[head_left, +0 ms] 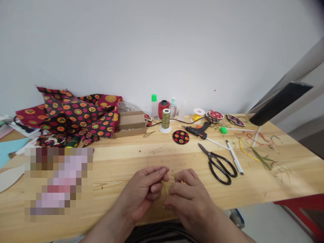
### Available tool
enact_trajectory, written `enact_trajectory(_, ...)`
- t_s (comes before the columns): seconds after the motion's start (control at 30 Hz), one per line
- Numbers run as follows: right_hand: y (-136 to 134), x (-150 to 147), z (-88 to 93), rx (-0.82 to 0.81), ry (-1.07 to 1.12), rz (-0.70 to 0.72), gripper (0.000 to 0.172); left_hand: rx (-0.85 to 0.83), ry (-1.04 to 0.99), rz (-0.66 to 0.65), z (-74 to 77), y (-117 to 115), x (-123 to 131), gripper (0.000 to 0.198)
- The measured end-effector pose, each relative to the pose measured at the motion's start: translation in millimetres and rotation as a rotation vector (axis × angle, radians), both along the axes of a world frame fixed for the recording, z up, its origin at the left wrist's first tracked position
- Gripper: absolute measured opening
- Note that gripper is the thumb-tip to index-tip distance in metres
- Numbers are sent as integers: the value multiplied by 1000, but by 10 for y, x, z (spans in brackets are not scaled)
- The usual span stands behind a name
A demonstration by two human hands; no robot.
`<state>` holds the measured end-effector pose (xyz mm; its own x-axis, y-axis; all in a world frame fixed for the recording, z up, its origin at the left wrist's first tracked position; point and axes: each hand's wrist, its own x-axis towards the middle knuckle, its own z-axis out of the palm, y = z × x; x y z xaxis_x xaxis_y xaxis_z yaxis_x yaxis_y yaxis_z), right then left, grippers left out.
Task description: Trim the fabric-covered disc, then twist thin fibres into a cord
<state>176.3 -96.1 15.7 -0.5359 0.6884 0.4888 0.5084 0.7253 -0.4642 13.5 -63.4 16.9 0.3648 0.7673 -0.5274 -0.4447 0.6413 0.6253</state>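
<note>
Just above the table's front edge, my left hand (144,187) pinches a thin olive thread (165,187) between thumb and forefinger. The thread runs down to the fingertips of my right hand (191,194), which is curled closed around its lower part. Whether a needle is in the fingers is too small to make out. Beyond my hands lies a round fabric-covered disc (180,137), dark with red and orange dots. A spool of olive thread (166,119) stands upright behind it. Black-handled scissors (219,163) lie to the right of my right hand.
A glue gun (199,130) and white pen (234,157) lie at right, near thread scraps (265,160). Patterned fabric (76,114) is heaped at back left beside a cardboard box (131,123). A green-capped bottle (154,107) stands by the wall. Something at left is blurred out.
</note>
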Motion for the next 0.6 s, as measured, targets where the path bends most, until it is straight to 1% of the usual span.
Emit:
enact_trajectory(0.13,3,-20,-58,-61,-118,70,14,46,56,52,-7,50,-21,16)
enact_trajectory(0.3,-14,-63,-81,-153,-166,138,15,125,123,113,26,95,-45,17)
enact_trajectory(0.47,-24,-99,-104,-234,-216,170,15,163,185,131,55,113,-59,17)
enact_trajectory(0.6,-18,-120,-118,-283,-247,214,14,186,198,123,58,126,-65,16)
